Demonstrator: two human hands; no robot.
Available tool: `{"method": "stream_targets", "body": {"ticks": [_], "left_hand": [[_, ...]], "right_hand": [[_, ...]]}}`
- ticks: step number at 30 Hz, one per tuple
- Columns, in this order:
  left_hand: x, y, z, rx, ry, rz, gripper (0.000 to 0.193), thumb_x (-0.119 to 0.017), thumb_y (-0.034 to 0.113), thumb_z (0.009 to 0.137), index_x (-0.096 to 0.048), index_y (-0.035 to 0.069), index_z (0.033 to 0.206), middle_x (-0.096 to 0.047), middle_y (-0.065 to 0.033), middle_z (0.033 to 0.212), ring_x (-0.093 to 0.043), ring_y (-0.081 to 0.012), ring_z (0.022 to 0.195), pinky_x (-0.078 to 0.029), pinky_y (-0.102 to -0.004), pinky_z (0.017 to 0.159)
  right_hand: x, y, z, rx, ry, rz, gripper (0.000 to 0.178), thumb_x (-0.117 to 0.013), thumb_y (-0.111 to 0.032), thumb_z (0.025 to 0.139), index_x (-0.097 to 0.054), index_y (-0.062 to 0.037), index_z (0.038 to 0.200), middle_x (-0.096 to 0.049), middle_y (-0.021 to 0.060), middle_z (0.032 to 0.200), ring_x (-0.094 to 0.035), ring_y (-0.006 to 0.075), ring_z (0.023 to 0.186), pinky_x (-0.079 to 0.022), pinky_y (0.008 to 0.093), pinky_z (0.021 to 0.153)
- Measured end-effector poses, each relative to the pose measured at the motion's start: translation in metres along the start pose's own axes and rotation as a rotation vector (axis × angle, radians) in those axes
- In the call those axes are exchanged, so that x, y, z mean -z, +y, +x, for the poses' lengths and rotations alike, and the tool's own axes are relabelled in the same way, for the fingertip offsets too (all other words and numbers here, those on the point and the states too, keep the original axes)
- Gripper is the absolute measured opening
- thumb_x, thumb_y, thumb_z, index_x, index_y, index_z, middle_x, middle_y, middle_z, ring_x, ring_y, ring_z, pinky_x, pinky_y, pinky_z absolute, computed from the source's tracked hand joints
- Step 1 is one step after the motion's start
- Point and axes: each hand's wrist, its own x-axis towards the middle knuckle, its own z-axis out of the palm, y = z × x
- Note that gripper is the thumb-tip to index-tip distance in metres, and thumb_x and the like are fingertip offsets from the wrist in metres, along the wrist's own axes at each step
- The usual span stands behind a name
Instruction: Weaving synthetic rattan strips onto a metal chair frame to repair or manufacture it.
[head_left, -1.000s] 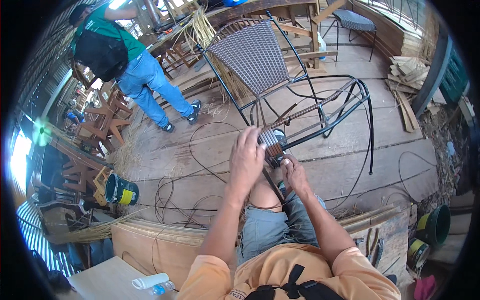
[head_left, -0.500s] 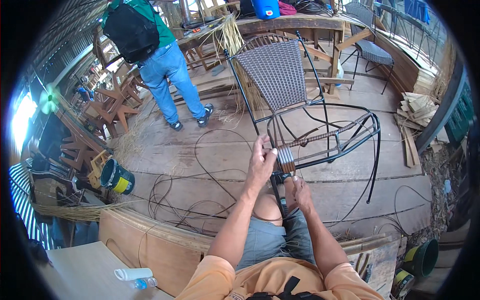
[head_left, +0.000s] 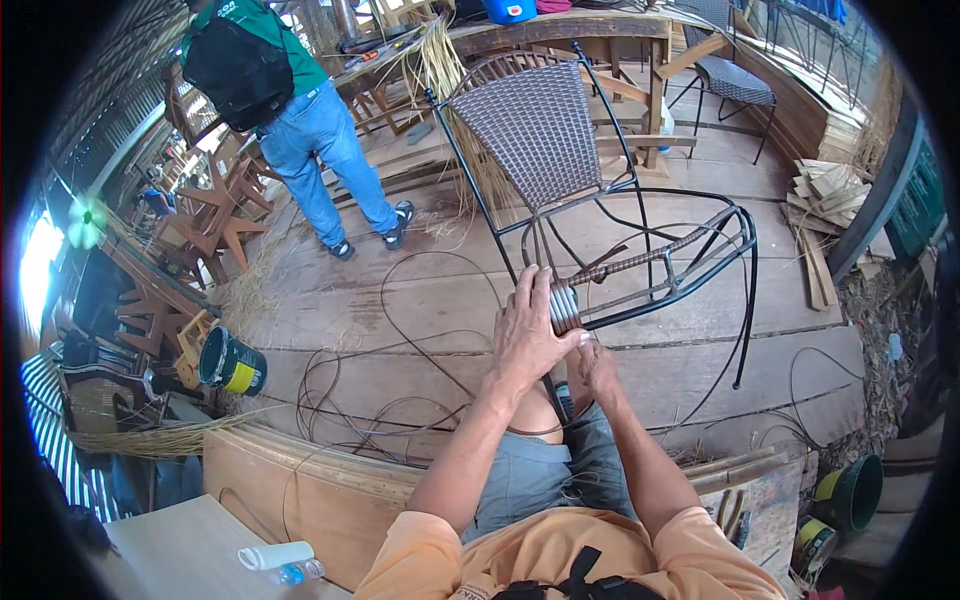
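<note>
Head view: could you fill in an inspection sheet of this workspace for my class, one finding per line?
Surface: floor of wooden boards, with seams showing.
Job's things: chair with woven back and dark frame; striped band at its near side.
Clutter: fibre scraps, looping dark strands, bucket, wood offcuts.
Hands: left hand against the band; right hand by the band's lower end, grip unclear.
Cables: nothing seen for certain.
Surroundings: person with a backpack standing at left, second chair at upper right, tumbler at lower left.
</note>
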Motion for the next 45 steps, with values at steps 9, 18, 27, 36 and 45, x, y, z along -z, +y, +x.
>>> {"method": "stream_targets", "body": {"ticks": [9, 18, 27, 36, 45], "left_hand": [[0.002, -0.039, 0.013, 0.144, -0.088, -0.824, 0.051, -0.056, 0.016, 0.084, -0.038, -0.001, 0.129, -0.044, -0.0165, 0.123, -0.046, -0.0232, 0.106, -0.038, -0.0319, 0.090], [-0.002, -0.031, 0.022, -0.036, -0.061, -0.373, 0.050, -0.056, 0.013, 0.075, -0.045, -0.001, 0.121, -0.038, -0.0220, 0.130, -0.043, -0.0360, 0.119, -0.037, -0.0369, 0.099], [-0.003, -0.028, 0.030, 0.018, -0.172, -0.378, 0.050, -0.050, 0.008, 0.073, -0.043, -0.003, 0.122, -0.037, -0.0222, 0.128, -0.038, -0.0336, 0.122, -0.032, -0.0341, 0.102], [-0.004, -0.027, 0.029, 0.033, -0.113, -0.365, 0.047, -0.048, 0.007, 0.074, -0.045, 0.002, 0.120, -0.039, -0.0182, 0.128, -0.046, -0.0353, 0.115, -0.039, -0.0381, 0.096], [0.004, 0.010, 0.000, -0.030, -0.122, -0.035, 0.084, -0.075, 0.022, 0.064, -0.030, 0.002, 0.132, -0.032, -0.0199, 0.135, -0.046, -0.0381, 0.114, -0.043, -0.0446, 0.091]], "right_hand": [[0.000, -0.013, -0.005, -0.106, -0.056, 0.126, 0.037, -0.048, -0.038, 0.092, -0.060, -0.0055, 0.080, -0.038, -0.0066, 0.051, -0.032, 0.0044, 0.041, -0.024, 0.0226, 0.038], [-0.001, -0.006, 0.000, -0.129, -0.037, 0.179, 0.037, -0.052, -0.038, 0.091, -0.060, -0.0029, 0.081, -0.041, -0.0053, 0.052, -0.032, 0.0050, 0.041, -0.024, 0.0232, 0.037], [0.002, -0.014, -0.003, -0.120, -0.035, 0.194, 0.033, -0.054, -0.035, 0.090, -0.059, -0.0044, 0.077, -0.042, -0.0060, 0.055, -0.034, 0.0040, 0.044, -0.025, 0.0221, 0.039], [0.001, -0.014, -0.002, -0.161, -0.048, 0.239, 0.031, -0.055, -0.033, 0.090, -0.058, -0.0050, 0.078, -0.041, -0.0063, 0.054, -0.033, 0.0046, 0.042, -0.025, 0.0226, 0.038], [-0.004, -0.001, 0.009, -0.162, 0.039, 0.207, 0.030, -0.054, -0.032, 0.089, -0.060, -0.0030, 0.086, -0.042, -0.0039, 0.052, -0.035, 0.0061, 0.041, -0.027, 0.0240, 0.038]]}}
